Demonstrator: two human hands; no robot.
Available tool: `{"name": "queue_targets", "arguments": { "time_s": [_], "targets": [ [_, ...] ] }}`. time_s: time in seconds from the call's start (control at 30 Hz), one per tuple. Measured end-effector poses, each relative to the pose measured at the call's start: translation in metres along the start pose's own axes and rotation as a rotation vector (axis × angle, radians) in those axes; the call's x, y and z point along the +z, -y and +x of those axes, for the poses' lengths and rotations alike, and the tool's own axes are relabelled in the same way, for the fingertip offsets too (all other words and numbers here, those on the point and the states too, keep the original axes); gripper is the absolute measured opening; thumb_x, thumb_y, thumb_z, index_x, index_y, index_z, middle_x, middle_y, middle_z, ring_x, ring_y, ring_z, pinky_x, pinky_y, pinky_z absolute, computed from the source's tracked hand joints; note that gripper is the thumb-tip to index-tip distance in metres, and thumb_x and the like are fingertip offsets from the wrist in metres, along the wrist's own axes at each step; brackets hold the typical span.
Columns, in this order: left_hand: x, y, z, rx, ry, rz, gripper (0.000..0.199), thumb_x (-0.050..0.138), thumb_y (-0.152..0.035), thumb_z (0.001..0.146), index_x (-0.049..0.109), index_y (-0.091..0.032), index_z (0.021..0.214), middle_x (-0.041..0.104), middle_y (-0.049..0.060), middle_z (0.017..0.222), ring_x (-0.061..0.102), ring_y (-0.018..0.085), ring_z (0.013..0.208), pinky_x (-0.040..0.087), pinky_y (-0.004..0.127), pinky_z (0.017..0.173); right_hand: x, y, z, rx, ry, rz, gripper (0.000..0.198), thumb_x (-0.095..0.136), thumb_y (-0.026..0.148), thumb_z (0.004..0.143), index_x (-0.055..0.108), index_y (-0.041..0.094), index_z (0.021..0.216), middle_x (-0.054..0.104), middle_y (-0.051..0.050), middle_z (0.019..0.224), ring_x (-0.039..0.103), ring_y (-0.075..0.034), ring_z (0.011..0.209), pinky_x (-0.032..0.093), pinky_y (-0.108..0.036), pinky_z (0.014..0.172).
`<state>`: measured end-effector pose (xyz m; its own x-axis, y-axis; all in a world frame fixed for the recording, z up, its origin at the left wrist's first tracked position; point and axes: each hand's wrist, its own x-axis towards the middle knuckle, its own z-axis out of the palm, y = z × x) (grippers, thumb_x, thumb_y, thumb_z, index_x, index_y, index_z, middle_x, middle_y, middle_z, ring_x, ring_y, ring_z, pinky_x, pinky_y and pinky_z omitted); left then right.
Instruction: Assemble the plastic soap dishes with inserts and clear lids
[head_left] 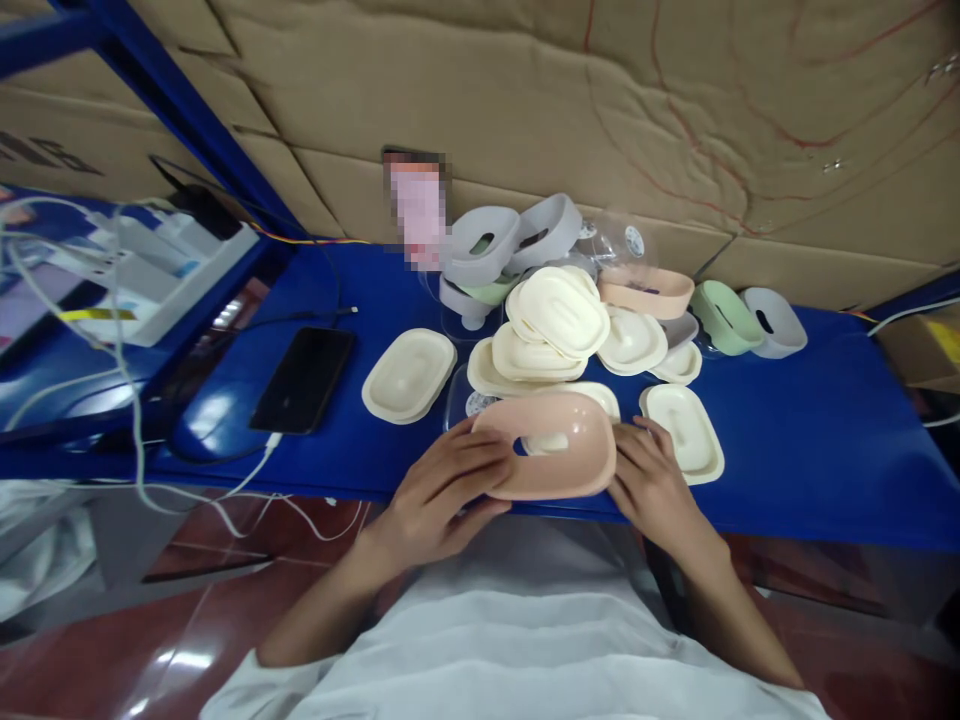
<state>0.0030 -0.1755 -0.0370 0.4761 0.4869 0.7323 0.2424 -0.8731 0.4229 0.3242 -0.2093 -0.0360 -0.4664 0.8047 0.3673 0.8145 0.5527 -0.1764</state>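
A pink oval plastic shell [592,450] with an oval hole in its bottom is held tilted at the table's front edge. My left hand [450,490] grips its left end, with the fingers over the wall. At the right end is my right hand [654,485], its fingers curled against the side and partly hidden. Just behind the shell lies a pile of cream oval lids [564,312]. Another cream lid [691,435] lies right of my right hand, and a small stack of cream lids [409,375] lies to the left.
Grey shells [480,245], another pink shell [649,292] and a green shell [726,318] stand at the back against the cardboard wall [480,90]. Clear plastic pieces lie among them. A black phone [304,380] with a white cable rests left on the blue table [817,440].
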Motion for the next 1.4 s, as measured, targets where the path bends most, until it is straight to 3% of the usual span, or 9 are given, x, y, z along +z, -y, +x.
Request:
{"name": "queue_targets", "arguments": {
  "time_s": [0.2,0.3,0.4,0.53,0.9,1.03,1.1,1.2,1.4],
  "targets": [
    [0.023,-0.009,0.016,0.019,0.112,0.193,0.022,0.067,-0.02,0.105,0.068,-0.013,0.126,0.08,0.012,0.117,0.074,0.024,0.122,0.055,0.046,0.119,-0.014,0.018,-0.019,-0.113,-0.192,0.159,0.024,0.067,0.005,0.098,0.072,0.018,0.117,0.08,-0.007,0.106,0.074,-0.022,0.103,0.056,-0.043,0.104],
    [0.03,-0.015,0.016,0.047,0.188,0.234,0.017,0.066,-0.02,0.105,0.069,-0.013,0.119,0.08,0.012,0.116,0.074,0.024,0.118,0.053,0.044,0.117,-0.013,0.009,-0.033,-0.071,-0.286,0.21,0.033,0.076,0.019,0.098,0.07,0.02,0.13,0.078,-0.011,0.116,0.073,-0.026,0.113,0.058,-0.045,0.103],
    [0.034,-0.02,0.013,0.079,0.244,0.278,0.016,0.069,-0.025,0.103,0.07,-0.014,0.115,0.08,0.01,0.113,0.074,0.024,0.112,0.052,0.043,0.111,-0.005,0.0,-0.038,-0.001,-0.104,0.172,0.063,0.083,0.047,0.093,0.063,0.024,0.148,0.064,-0.018,0.151,0.058,-0.038,0.144,0.053,-0.059,0.115],
    [0.043,-0.026,0.007,0.054,0.288,0.348,0.037,0.074,-0.049,0.1,0.07,-0.017,0.117,0.078,0.012,0.118,0.072,0.028,0.114,0.05,0.046,0.108,0.002,-0.003,-0.028,0.018,0.131,0.192,0.063,0.074,0.044,0.101,0.053,0.03,0.159,0.049,-0.01,0.17,0.04,-0.034,0.161,0.047,-0.061,0.125],
    [0.043,-0.019,0.005,-0.05,0.393,0.328,0.024,0.061,-0.018,0.104,0.069,-0.019,0.127,0.075,0.01,0.133,0.067,0.025,0.132,0.049,0.043,0.114,0.005,-0.004,-0.031,0.058,0.078,0.185,0.05,0.068,0.033,0.106,0.058,0.032,0.155,0.056,-0.006,0.164,0.043,-0.03,0.159,0.05,-0.057,0.124],
    [0.04,-0.014,0.002,-0.055,0.373,0.328,0.027,0.057,-0.016,0.106,0.068,-0.017,0.131,0.075,0.01,0.136,0.063,0.025,0.142,0.031,0.051,0.134,0.004,0.003,-0.02,0.04,0.087,0.098,0.046,0.064,0.032,0.108,0.06,0.033,0.153,0.059,-0.007,0.162,0.047,-0.031,0.156,0.051,-0.058,0.122],
    [0.037,-0.013,0.001,-0.057,0.369,0.316,0.026,0.059,-0.021,0.107,0.068,-0.019,0.132,0.075,0.009,0.138,0.061,0.026,0.145,0.017,0.056,0.139,-0.003,0.007,-0.012,0.014,0.037,0.074,0.048,0.061,0.034,0.109,0.057,0.033,0.157,0.059,-0.008,0.161,0.052,-0.031,0.152,0.055,-0.054,0.118],
    [0.031,-0.011,0.001,-0.092,0.369,0.333,0.033,0.065,-0.031,0.106,0.067,-0.022,0.139,0.069,0.01,0.149,0.059,0.028,0.147,0.016,0.06,0.139,-0.017,0.007,-0.009,0.032,-0.232,0.01,0.047,0.064,0.033,0.107,0.059,0.033,0.154,0.067,-0.009,0.151,0.064,-0.029,0.139,0.058,-0.047,0.11],
    [0.019,-0.007,0.001,-0.052,0.319,0.379,0.028,0.07,-0.027,0.103,0.07,-0.023,0.131,0.07,0.011,0.147,0.064,0.03,0.14,0.03,0.064,0.134,-0.016,-0.021,-0.053,0.497,-0.568,-0.046,0.033,0.057,0.047,0.109,0.078,0.023,0.116,0.075,-0.004,0.075,0.071,-0.021,0.066,0.058,-0.036,0.071]
  ]
}}
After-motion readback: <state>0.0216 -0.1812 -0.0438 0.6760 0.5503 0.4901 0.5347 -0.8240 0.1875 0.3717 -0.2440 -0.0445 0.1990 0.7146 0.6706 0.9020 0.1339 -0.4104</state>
